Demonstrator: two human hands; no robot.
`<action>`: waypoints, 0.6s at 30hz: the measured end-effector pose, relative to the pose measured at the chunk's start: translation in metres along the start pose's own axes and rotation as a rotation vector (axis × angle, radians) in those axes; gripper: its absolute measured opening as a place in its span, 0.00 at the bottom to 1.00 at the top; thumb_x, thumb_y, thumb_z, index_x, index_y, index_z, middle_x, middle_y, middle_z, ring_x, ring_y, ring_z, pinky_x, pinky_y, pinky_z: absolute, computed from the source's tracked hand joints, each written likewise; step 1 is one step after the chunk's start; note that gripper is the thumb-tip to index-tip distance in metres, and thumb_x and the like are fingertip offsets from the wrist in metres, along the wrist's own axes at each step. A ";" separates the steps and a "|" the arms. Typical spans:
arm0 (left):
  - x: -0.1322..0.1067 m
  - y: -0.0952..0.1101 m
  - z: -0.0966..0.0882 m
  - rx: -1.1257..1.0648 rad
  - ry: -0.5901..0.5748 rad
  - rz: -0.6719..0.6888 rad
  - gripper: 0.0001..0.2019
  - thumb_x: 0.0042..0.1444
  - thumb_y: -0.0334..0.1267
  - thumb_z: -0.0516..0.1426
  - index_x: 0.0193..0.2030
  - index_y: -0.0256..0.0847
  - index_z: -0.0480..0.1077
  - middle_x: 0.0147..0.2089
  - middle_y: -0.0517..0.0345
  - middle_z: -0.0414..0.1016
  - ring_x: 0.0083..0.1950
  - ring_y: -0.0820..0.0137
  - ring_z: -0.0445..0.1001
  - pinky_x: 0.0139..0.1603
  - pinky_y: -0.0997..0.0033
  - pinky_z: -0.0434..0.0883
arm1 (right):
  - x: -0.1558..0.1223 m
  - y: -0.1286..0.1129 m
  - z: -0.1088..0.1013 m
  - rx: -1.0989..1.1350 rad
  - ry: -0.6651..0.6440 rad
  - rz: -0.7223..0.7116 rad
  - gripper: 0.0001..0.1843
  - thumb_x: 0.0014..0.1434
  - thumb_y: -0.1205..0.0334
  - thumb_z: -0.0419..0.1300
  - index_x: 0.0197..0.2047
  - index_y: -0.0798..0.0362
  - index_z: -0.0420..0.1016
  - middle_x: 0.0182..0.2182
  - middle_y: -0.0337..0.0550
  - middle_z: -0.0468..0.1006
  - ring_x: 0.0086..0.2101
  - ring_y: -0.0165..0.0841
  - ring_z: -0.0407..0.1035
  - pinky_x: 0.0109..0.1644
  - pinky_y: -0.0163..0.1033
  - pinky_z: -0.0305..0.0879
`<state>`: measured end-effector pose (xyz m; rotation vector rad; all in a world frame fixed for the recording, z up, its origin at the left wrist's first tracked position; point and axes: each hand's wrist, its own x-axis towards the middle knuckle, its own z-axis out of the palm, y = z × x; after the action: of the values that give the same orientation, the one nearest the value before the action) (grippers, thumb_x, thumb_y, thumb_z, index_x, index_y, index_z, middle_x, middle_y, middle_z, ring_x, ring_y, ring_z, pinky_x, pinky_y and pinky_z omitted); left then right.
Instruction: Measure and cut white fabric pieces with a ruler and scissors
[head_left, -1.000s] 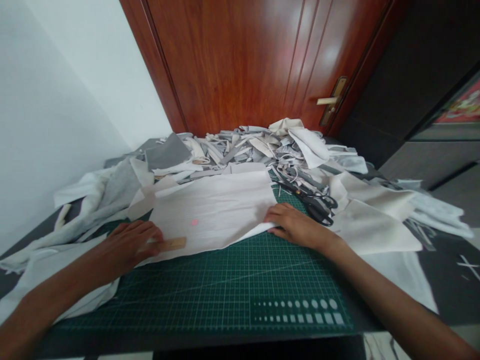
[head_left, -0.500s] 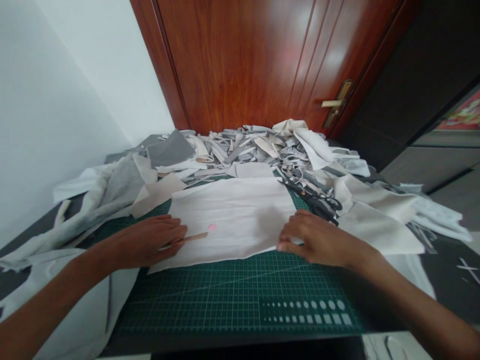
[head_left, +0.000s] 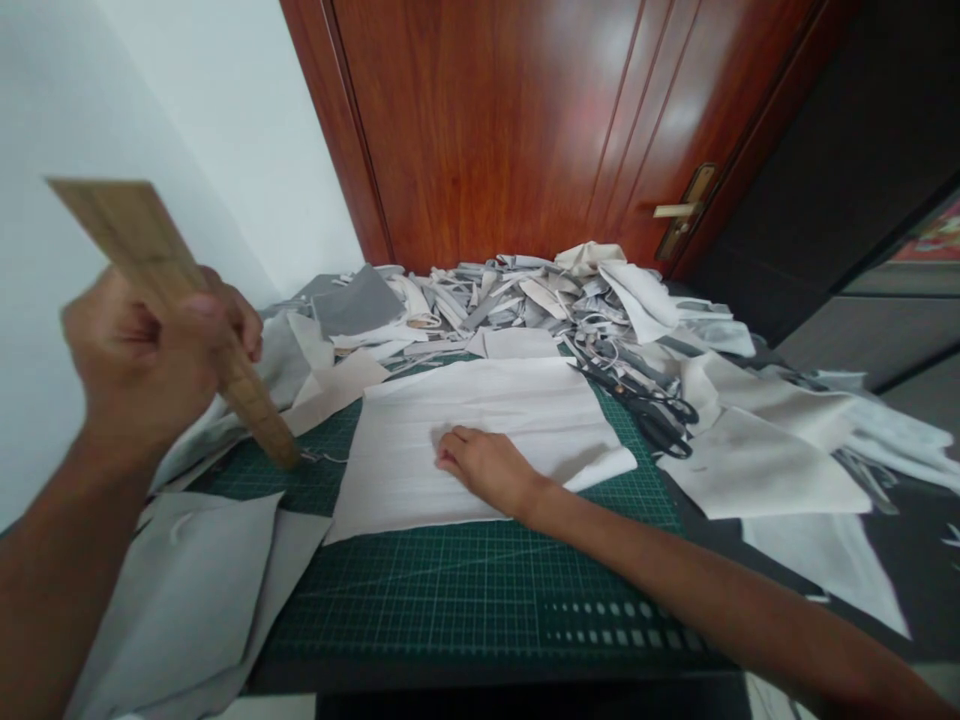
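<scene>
A dark red wooden door (head_left: pixel 510 130) with a brass lever handle (head_left: pixel 679 212) closes off the far end of the work surface, beside a white wall (head_left: pixel 225 140). Across the back lies a heaped pile of grey and cream fabric scraps (head_left: pixel 525 300), and a green cutting mat (head_left: pixel 465 590) fills the front. Loose cream offcuts (head_left: pixel 757 465) lie to the right of the mat, while a large grey fabric piece (head_left: pixel 187 590) overlaps its near left corner.

In the middle of the mat sits a white fabric sheet (head_left: pixel 480 420), lying flat with a few soft creases and one corner turned up at the right. The right hand (head_left: pixel 487 468) rests on it, nearly flat with the fingers lightly curled, pressing rather than gripping. The left hand (head_left: pixel 154 350) is raised well above the mat, closed around a wooden ruler (head_left: pixel 131 225), whose tip points down near the sheet's left edge.

The cloth looks light and soft, likely to slide or rumple, so it seems best pinned with an open palm or lifted by two edges. The ruler looks stiff and light, easily held at one end. Black-handled scissors (head_left: pixel 645 405) lie just beyond the sheet (blades half-buried among the scraps). The mat carries grid lines and rows of small printed shapes (head_left: pixel 622 622), but no brand or legible writing shows anywhere.
</scene>
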<state>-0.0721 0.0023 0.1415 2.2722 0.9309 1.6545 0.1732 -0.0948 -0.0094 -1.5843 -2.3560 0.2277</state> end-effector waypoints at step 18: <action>-0.022 0.019 0.169 -0.710 -0.421 -0.805 0.24 0.52 0.60 0.66 0.30 0.43 0.64 0.21 0.68 0.66 0.21 0.78 0.62 0.19 0.77 0.57 | -0.086 0.090 -0.027 0.457 0.281 0.164 0.06 0.69 0.69 0.56 0.40 0.51 0.72 0.35 0.41 0.82 0.36 0.33 0.75 0.45 0.37 0.68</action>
<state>0.0844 0.0105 0.0721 1.3922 0.8060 0.8911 0.2911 -0.1406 -0.0235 -1.4690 -1.8041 0.5029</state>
